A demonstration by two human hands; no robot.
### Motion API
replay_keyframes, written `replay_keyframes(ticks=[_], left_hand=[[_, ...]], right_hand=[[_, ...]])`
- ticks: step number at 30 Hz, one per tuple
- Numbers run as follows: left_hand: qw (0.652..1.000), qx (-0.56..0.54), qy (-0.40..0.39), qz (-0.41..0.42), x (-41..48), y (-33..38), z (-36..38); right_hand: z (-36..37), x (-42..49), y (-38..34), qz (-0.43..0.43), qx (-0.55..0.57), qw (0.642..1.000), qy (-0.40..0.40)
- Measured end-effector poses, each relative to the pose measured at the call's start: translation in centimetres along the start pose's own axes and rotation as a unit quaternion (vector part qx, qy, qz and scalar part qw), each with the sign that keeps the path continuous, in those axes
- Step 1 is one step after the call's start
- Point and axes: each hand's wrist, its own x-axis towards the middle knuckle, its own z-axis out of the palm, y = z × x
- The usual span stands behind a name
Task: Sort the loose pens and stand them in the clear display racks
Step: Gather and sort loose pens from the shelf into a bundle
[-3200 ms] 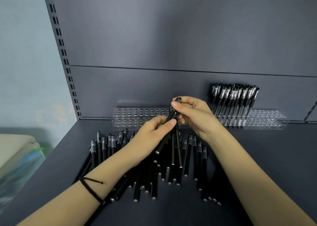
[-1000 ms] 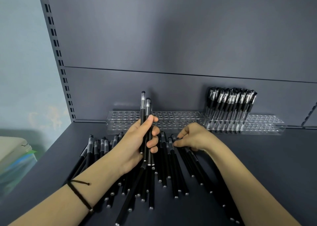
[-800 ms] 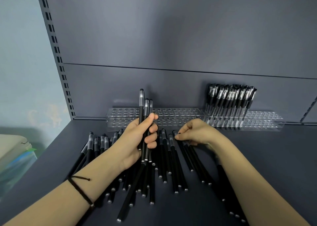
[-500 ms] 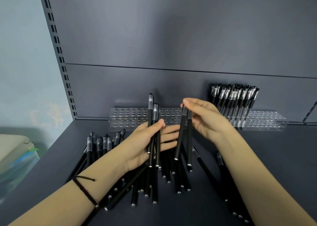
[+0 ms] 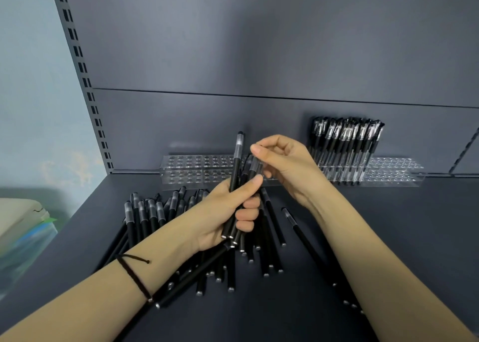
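My left hand grips an upright bundle of black pens above the shelf. My right hand is right beside it, its fingertips on the tops of pens in that bundle. Many loose black pens lie fanned on the dark shelf below both hands. A clear rack with rows of holes stands at the back wall. Its right neighbour, another clear rack, carries several standing pens at its left end.
A slotted metal upright marks the shelf's left edge. Left of the shelf, lower down, sits a pale box with a plastic lid. A black cord is around my left wrist.
My right hand lifted two pens off the pile and brought them to the bundle in my left hand. The two hands now meet above the pile.
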Motion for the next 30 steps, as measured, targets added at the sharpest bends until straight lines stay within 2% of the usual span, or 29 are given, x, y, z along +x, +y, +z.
replay_keyframes(ticks=[3,6,10,15,17,21,30], left_hand=[[0.999,0.03,0.011,0.02,0.0,0.0,0.0],[0.997,0.048,0.033,0.04,-0.1,0.5,-0.1],[0.995,0.072,0.041,0.052,-0.2,0.7,0.0],[0.992,0.094,0.059,0.053,-0.1,0.3,0.8],[0.992,0.096,0.066,0.054,0.0,0.0,1.2],[0.993,0.081,0.078,0.048,0.7,-0.6,2.0],[0.994,0.032,0.105,0.02,2.4,-0.7,3.1]], right_hand=[[-1.4,-0.3,-1.0,0.033,-0.038,0.999,0.006],[-4.2,-1.5,-1.9,0.066,-0.182,0.981,0.025],[-7.8,-4.3,-1.7,0.093,-0.383,0.919,0.022],[-11.3,-7.5,-0.5,0.201,-0.508,0.837,-0.004],[-11.6,-8.2,0.1,0.225,-0.522,0.823,-0.001],[-10.7,-8.1,0.5,0.221,-0.51,0.831,0.012],[-8.7,-3.2,0.6,0.25,-0.467,0.846,-0.062]])
